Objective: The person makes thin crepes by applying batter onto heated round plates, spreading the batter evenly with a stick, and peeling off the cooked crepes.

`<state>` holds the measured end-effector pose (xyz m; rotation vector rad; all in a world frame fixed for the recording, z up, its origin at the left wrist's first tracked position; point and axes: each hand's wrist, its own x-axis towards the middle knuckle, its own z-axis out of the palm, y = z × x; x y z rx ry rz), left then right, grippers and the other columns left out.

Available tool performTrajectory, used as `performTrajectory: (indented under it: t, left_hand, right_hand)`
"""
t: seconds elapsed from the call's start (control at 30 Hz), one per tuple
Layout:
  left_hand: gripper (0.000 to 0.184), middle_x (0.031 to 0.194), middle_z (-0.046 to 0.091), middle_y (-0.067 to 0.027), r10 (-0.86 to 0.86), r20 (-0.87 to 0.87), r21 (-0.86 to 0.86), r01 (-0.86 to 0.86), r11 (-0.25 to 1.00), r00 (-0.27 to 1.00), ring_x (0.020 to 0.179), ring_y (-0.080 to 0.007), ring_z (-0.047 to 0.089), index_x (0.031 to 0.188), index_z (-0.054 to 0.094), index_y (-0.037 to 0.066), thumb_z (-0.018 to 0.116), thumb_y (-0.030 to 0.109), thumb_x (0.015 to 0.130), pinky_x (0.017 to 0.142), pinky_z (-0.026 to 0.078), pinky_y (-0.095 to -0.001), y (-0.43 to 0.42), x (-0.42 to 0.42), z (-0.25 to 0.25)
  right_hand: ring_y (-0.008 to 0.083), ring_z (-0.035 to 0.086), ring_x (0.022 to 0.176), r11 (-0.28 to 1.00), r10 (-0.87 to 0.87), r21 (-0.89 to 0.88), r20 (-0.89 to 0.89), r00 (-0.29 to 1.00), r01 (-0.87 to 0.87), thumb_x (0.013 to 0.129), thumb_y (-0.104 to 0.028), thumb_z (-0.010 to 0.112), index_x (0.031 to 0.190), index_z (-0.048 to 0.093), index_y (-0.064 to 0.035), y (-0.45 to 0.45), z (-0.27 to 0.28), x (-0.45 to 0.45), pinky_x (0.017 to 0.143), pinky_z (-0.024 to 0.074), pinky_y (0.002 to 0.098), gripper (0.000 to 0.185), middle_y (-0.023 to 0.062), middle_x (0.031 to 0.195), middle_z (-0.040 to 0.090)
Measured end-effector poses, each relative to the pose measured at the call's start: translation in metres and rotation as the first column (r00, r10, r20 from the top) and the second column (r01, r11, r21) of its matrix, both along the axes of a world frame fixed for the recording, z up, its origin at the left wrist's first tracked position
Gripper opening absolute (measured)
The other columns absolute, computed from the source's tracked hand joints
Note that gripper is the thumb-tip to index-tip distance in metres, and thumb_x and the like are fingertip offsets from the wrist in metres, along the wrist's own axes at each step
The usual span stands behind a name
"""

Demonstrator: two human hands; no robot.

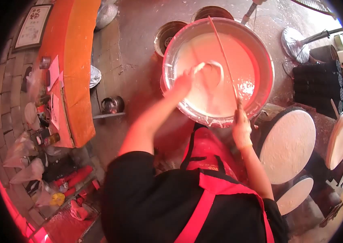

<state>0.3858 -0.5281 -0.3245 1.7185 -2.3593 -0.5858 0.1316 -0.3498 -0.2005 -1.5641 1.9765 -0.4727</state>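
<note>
Basin front and centre, out ahead of the person, filled with smooth liquid: surely heavy and slosh-prone, best taken by opposite sides of the rim, which looks smeared and probably slippery. Left hand is closed round the tool's handle, the light, stiff part to grip, over the liquid. Right hand, fingers fairly straight, meets the near end of a slim stick spanning the basin; can't tell if it's gripping.
</note>
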Motion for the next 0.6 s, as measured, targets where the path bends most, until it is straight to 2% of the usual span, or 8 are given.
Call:
performTrajectory:
  t: [0.03,0.07,0.13,0.2,0.27,0.4,0.53,0.6]
  left_hand:
    - [0.053,0.084,0.059,-0.0099,0.343,-0.27,0.184,-0.302,0.935,0.9,0.085,-0.0292,0.063,0.144,0.043,0.009,0.047,0.006,0.091,0.071,0.054,-0.039,0.012,-0.017,-0.059]
    - [0.036,0.077,0.055,-0.0071,0.46,-0.44,0.347,-0.327,0.879,0.771,0.072,-0.0241,0.059,0.132,0.048,0.006,0.041,0.012,0.096,0.062,0.052,-0.0359,0.021,-0.038,-0.097]
    - [0.026,0.069,0.049,-0.0033,0.746,-0.559,0.728,-0.216,0.651,0.363,0.058,-0.0171,0.053,0.115,0.052,0.004,0.036,0.019,0.102,0.05,0.048,-0.0312,0.035,-0.073,-0.122]
    - [0.023,0.066,0.046,-0.0011,0.953,-0.301,0.931,0.206,0.303,-0.043,0.053,-0.0133,0.049,0.106,0.052,0.005,0.038,0.023,0.102,0.046,0.045,-0.0279,0.038,-0.101,-0.072]
    - [0.025,0.063,0.043,0.0011,0.961,0.166,0.726,0.687,0.031,-0.219,0.049,-0.0095,0.046,0.098,0.051,0.005,0.039,0.026,0.103,0.041,0.042,-0.0246,0.046,-0.128,-0.006]
    - [0.029,0.06,0.039,0.0044,0.912,0.044,0.74,0.627,0.244,-0.407,0.043,-0.0044,0.038,0.084,0.043,0.01,0.045,0.033,0.102,0.036,0.034,-0.0176,0.081,-0.156,0.129]
    - [0.038,0.059,0.037,0.0046,0.912,-0.139,0.747,0.564,0.352,-0.385,0.042,-0.0052,0.036,0.083,0.043,0.011,0.043,0.043,0.102,0.036,0.033,-0.0198,0.097,-0.155,0.217]
    - [0.028,0.067,0.041,0.0025,0.863,-0.379,0.656,0.561,0.505,-0.333,0.051,-0.006,0.041,0.097,0.047,0.006,0.047,0.033,0.101,0.045,0.038,-0.0202,0.105,-0.142,0.253]
  right_hand:
    - [0.0401,0.065,0.08,0.995,0.069,-0.058,-0.106,0.992,-0.075,0.095,-0.008,0.046,0.155,0.019,-0.0209,-0.015,-0.027,0.005,0.068,0.0527,0.0489,0.067,0.024,0.1,0.065]
    - [0.0414,0.065,0.078,0.982,0.1,0.178,-0.19,0.977,-0.065,0.095,-0.008,0.045,0.156,0.017,-0.0212,-0.025,-0.04,0.011,0.067,0.0522,0.0504,0.068,0.0268,0.093,0.064]
    - [0.0422,0.065,0.077,0.969,0.122,0.233,-0.176,0.977,-0.079,0.092,-0.006,0.048,0.156,0.015,-0.021,-0.005,-0.065,0.011,0.067,0.0512,0.0521,0.073,0.0261,0.088,0.064]
    - [0.0424,0.064,0.073,0.985,0.089,0.158,-0.107,0.99,-0.071,0.094,-0.008,0.05,0.156,0.015,-0.0236,0.03,-0.058,0.006,0.063,0.0497,0.0526,0.072,0.0258,0.08,0.063]
    - [0.0434,0.063,0.07,0.994,0.074,0.083,-0.048,0.996,-0.07,0.094,-0.008,0.052,0.156,0.016,-0.0245,0.075,-0.039,-0.007,0.061,0.0491,0.0529,0.073,0.027,0.08,0.063]
    - [0.0427,0.063,0.075,0.997,0.066,0.041,-0.032,0.997,-0.065,0.088,-0.003,0.052,0.156,0.016,-0.0241,0.134,0.013,-0.034,0.066,0.0494,0.0519,0.08,0.025,0.085,0.063]
    - [0.042,0.063,0.074,0.984,0.113,-0.135,-0.022,0.993,-0.115,0.088,-0.002,0.052,0.156,0.016,-0.0236,0.17,0.043,-0.064,0.066,0.0492,0.0524,0.08,0.0243,0.087,0.063]
    - [0.0406,0.063,0.076,0.979,0.138,-0.145,-0.061,0.989,-0.145,0.086,-0.002,0.051,0.156,0.019,-0.0239,0.182,0.072,-0.079,0.066,0.05,0.0509,0.08,0.0193,0.093,0.064]
